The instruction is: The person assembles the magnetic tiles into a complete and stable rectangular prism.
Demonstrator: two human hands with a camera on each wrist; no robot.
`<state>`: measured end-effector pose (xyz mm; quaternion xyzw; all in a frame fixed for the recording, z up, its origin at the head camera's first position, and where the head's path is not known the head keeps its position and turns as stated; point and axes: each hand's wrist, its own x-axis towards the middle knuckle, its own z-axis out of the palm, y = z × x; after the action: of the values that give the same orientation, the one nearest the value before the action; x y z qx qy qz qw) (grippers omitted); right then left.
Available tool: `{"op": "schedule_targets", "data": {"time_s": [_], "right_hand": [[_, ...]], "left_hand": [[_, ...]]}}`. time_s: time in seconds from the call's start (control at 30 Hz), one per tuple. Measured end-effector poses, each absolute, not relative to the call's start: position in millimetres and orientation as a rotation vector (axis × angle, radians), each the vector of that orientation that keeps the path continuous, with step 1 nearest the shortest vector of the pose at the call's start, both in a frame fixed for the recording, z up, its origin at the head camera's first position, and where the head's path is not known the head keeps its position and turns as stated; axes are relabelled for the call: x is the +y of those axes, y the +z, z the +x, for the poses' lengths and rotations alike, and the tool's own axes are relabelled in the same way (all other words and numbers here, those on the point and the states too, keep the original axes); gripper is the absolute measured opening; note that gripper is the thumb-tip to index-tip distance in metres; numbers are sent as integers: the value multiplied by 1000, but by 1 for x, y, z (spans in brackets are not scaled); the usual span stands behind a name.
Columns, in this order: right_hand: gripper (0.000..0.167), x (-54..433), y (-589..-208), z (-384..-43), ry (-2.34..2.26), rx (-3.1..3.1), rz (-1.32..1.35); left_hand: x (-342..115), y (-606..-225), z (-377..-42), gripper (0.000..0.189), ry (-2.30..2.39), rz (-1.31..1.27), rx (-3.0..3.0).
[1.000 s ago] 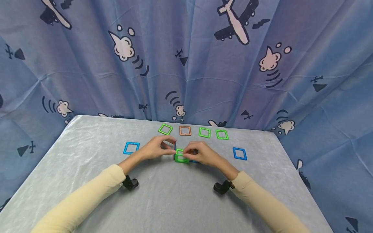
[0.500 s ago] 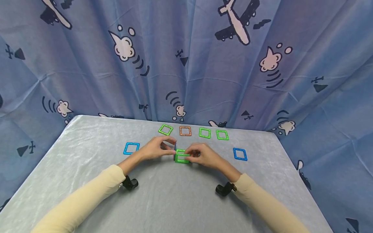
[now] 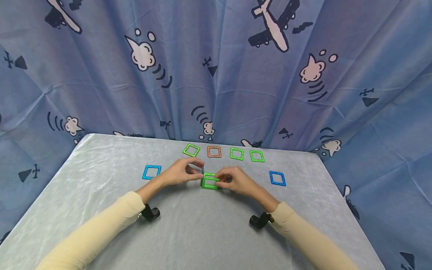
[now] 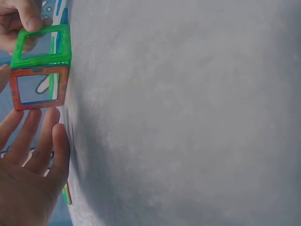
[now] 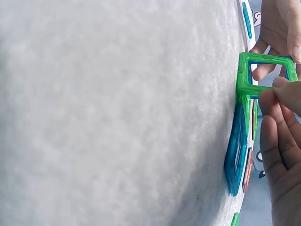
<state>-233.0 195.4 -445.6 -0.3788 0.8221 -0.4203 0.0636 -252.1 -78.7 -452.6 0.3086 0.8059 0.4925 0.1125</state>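
Note:
My left hand [image 3: 179, 172] holds the left side of a small structure of square frame tiles. In the left wrist view its fingertips meet the far edge of an upright orange tile [image 4: 62, 89], thumb near the opposite edge. My right hand [image 3: 237, 179] pinches the right edge of an upright green tile [image 3: 210, 183], thumb on its near face. The green tile meets the orange tile at a corner. A blue frame edge shows behind the green one in the right wrist view. A blue tile [image 5: 230, 160] lies flat beside the structure, hidden by my right hand in the head view.
Along the table's back lie a green tile [image 3: 191, 144], an orange tile [image 3: 214, 156] and two more green tiles. A blue tile [image 3: 152, 165] lies left, another blue tile [image 3: 278, 183] right. A patterned curtain [image 3: 216, 93] hangs behind the grey-covered table [image 3: 202, 232].
My right hand has shifted slightly right, from over the green tile's middle to its right edge. The blue tile beside it has gone out of sight under that hand. My left hand stays in place.

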Motion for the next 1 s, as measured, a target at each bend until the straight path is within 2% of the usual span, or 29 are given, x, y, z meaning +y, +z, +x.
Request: {"op": "schedule_targets", "data": {"time_s": [1.0], "right_hand": [[16,195,-445,-234,-1265,2489,-1233]], "left_hand": [[-78,-455,-251,50,1466,883,2357]]}}
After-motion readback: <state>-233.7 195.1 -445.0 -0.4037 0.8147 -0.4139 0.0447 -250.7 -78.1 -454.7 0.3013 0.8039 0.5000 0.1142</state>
